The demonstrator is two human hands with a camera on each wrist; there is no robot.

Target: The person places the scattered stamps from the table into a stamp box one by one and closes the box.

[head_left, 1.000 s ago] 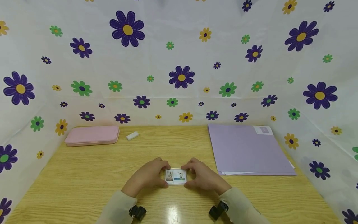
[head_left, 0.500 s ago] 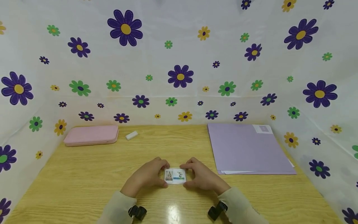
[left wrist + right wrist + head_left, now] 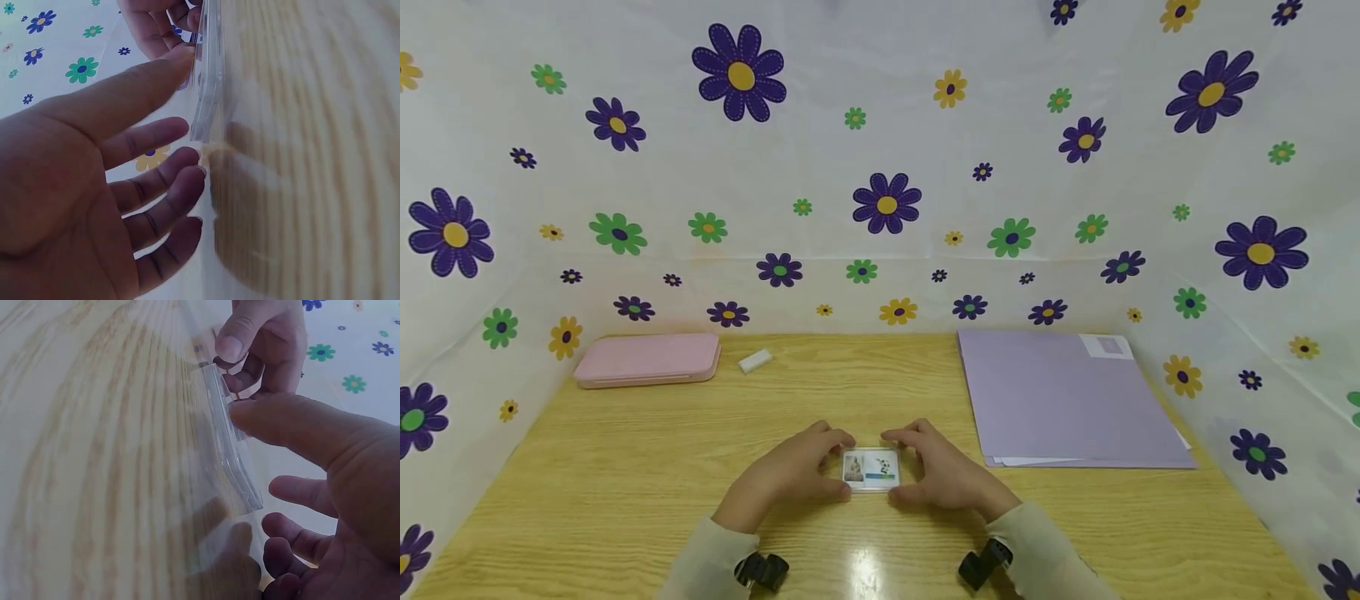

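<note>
A small clear rectangular plastic case lies flat on the wooden table. Through its top show a brownish picture on the left and a cartoon figure on the right. At its left end, my left hand curves around with thumb near the front edge and index finger beyond the back edge. Mirroring it, my right hand frames the right end, its index fingertip clearly off the back edge. Both wrist views show loosely spread fingers and each thumb close over the case; whether the thumbs touch it, I cannot tell.
A pink pencil case sits at the back left, with a white eraser-like block beside it. At the back right lies a purple folder with white sheets under its front edge. Flower-printed cloth surrounds the table.
The index fingers have drawn back from the far edge of the plastic case and the grasp has widened. The case stays at about the same spot; the view shifts slightly.
</note>
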